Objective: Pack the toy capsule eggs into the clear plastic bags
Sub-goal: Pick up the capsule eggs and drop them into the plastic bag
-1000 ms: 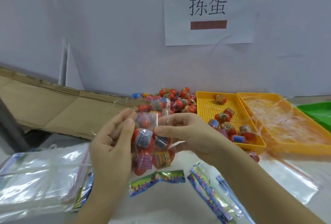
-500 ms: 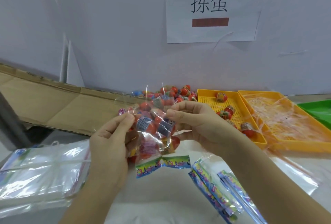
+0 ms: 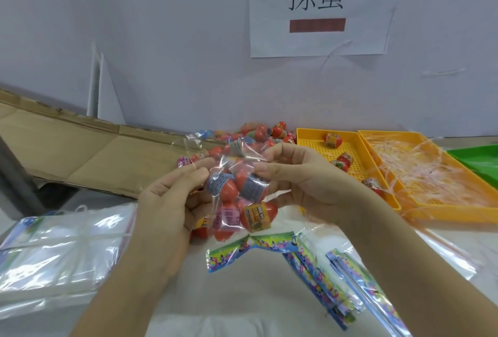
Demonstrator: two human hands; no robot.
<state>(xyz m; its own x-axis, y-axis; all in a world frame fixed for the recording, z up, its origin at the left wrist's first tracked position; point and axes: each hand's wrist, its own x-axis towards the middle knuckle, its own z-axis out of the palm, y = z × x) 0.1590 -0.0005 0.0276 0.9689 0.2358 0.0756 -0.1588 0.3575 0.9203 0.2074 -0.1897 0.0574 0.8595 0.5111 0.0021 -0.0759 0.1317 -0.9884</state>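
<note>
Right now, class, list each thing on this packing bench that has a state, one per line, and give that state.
Clear bag: held up off the table, filled with eggs, mouth pinched.
Left hand: fingers gripping the bag's left side.
Right hand: fingers pinching the bag's top.
Loose eggs: piled by the wall, unpacked.
Near yellow tray: holds a few eggs.
Far yellow tray: holds plastic ties.
Stack of bags: flat, unfilled.

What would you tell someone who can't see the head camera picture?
Two hands, left hand and right hand, hold up a clear bag filled with red toy eggs. Behind it are loose eggs and a yellow tray; a stack of empty bags lies at left.
</note>
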